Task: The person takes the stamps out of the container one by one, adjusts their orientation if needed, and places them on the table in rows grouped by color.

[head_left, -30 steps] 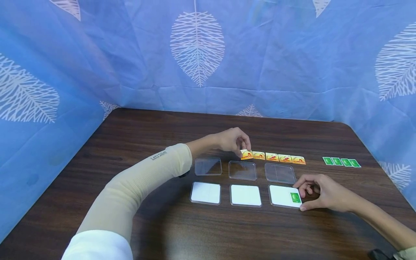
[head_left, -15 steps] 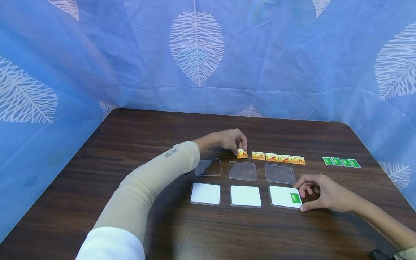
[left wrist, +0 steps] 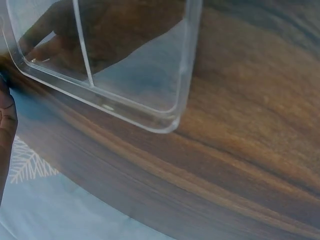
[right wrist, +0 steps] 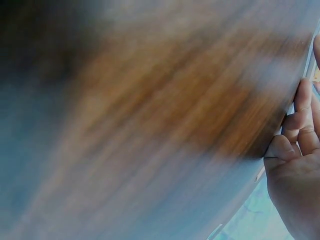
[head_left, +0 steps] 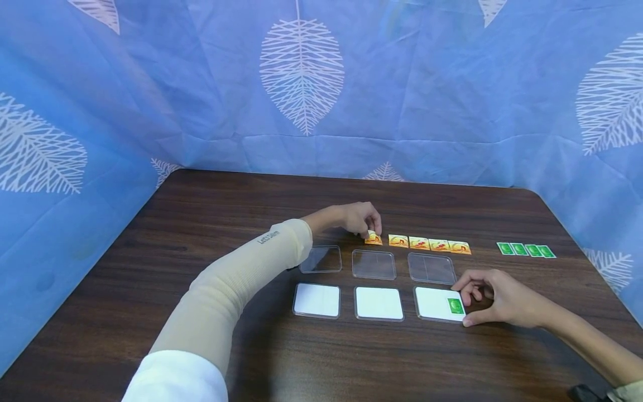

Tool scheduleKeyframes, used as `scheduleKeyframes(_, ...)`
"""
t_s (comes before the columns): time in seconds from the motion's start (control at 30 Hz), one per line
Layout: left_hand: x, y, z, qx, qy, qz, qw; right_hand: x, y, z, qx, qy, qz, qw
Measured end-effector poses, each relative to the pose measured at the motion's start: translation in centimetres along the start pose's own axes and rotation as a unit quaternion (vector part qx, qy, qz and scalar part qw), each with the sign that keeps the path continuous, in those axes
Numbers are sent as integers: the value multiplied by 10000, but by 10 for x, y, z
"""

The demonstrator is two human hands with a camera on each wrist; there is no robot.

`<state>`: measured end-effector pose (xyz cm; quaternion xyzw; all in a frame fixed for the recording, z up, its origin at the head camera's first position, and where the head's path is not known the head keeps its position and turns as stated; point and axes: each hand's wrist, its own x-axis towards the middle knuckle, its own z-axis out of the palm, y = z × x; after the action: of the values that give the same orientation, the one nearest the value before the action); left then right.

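Observation:
In the head view my left hand [head_left: 359, 216] pinches a small yellow-orange picture card [head_left: 373, 238], set a little apart from a row of similar cards [head_left: 419, 244]. At the left wrist view's edge only part of this hand shows; the card is out of sight there. My right hand [head_left: 507, 301] holds the right side of a shallow clear plastic case [head_left: 433, 320], thumb at the near corner and fingers at the far one. Inside it lies a white sheet [head_left: 433, 302] with a small green card [head_left: 455, 305] at its right end.
Two more cases with white sheets [head_left: 317, 300] [head_left: 379, 303] stand to the left. Behind them lie three clear lids [head_left: 321, 259] [head_left: 374, 264] [head_left: 432, 268]. Several green cards [head_left: 526, 249] overlap at the right of the dark wooden table [head_left: 321, 363]. A blue leaf-print cloth [head_left: 402, 111] hangs behind.
My left hand has drawn the yellow-orange card left, opening a gap to the rest of the row. The right hand has kept its hold on the case.

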<state>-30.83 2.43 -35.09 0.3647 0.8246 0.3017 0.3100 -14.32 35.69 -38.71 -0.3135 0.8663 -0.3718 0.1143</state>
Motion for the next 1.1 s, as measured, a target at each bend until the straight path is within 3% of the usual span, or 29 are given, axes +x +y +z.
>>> scheduleKeyframes(0.23, 2, 2, 2, 169, 159, 66, 9997, 0, 1, 0, -34, 1, -13, 10000)
scheduleKeyframes(0.67, 7, 5, 5, 1165, 404, 314, 9919, -1, 1, 1, 13, 1, -37, 10000)
scheduleKeyframes(1.1, 5, 6, 8, 1280, 509, 344, 9899, -1, 1, 1, 22, 2, -24, 10000)
